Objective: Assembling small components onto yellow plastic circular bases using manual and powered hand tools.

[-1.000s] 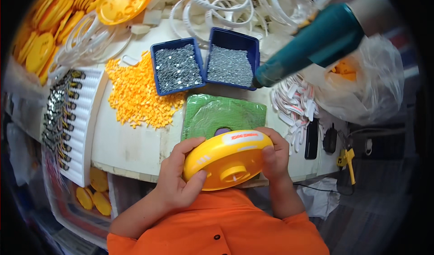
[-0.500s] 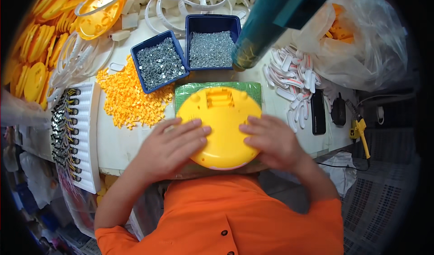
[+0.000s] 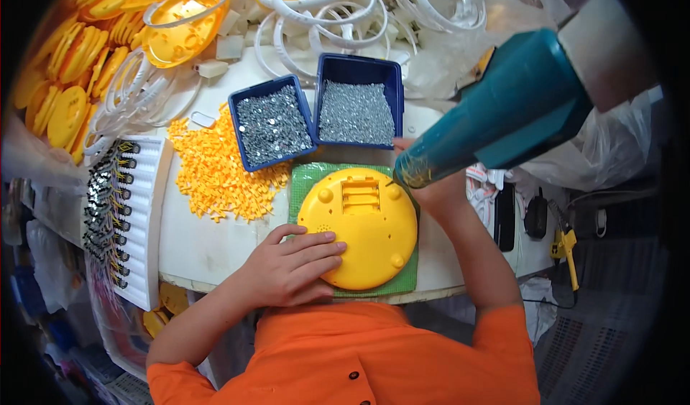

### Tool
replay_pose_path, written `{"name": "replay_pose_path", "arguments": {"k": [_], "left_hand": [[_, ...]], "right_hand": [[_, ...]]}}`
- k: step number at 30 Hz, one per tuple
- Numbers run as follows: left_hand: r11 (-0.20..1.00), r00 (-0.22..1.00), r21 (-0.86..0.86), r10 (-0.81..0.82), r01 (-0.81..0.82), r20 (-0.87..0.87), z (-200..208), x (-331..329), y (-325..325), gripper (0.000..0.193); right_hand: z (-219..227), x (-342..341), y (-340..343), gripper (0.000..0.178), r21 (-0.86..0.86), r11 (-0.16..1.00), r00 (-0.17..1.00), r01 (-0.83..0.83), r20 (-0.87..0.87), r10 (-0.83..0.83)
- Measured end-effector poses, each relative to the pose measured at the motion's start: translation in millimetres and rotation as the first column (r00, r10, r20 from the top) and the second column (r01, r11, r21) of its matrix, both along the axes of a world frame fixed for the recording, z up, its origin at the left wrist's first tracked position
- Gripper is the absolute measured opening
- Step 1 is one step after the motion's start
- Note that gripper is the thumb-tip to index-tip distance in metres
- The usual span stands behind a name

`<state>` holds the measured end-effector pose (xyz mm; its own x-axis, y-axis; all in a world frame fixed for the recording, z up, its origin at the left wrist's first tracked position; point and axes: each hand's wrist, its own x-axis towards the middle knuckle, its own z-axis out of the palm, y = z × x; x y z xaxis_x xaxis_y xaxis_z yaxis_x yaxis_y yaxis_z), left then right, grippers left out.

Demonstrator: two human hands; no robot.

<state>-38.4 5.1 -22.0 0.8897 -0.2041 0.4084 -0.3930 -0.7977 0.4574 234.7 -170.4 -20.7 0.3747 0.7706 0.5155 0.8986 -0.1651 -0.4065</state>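
Note:
A round yellow plastic housing (image 3: 366, 254) lies on a green mat (image 3: 407, 279), its battery compartment facing up at the far side. My left hand (image 3: 293, 265) rests on the housing's left part with its fingers stretched flat. At the far right rim, a teal electric screwdriver (image 3: 496, 121) slants down, its thin dark bit beside the upper right round foot. I cannot tell whether the bit touches. My right hand (image 3: 440, 193) is closed round the screwdriver's lower end, which hides most of the fingers; one fingertip shows beyond it.
Behind the mat stand two blue bins, one of silvery screws (image 3: 273, 125), one of small metal parts (image 3: 357, 114). Small orange pieces (image 3: 223, 178) are heaped at left, beside a white foam tray (image 3: 147, 218) of wired parts. White rings (image 3: 323, 10) and yellow discs (image 3: 68, 117) lie farther off.
My right hand has left the housing and gone up to the screwdriver, whose tip has come down to the housing's far right. My left hand stays on the housing. The whole view has shifted slightly.

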Motion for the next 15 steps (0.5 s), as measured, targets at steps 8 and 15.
{"name": "replay_pose_path", "arguments": {"k": [8,15], "left_hand": [[0.958,0.969,-0.192,0.232,-0.212,0.086,10,68,38,0.036],[0.859,0.874,0.171,0.46,-0.482,0.153,4,151,73,0.021]], "right_hand": [[9,31,90,0.012,-0.173,0.973,0.979,-0.152,0.108,0.172],[10,36,88,0.01,-0.151,0.981,0.968,-0.125,0.2,0.154]]}}
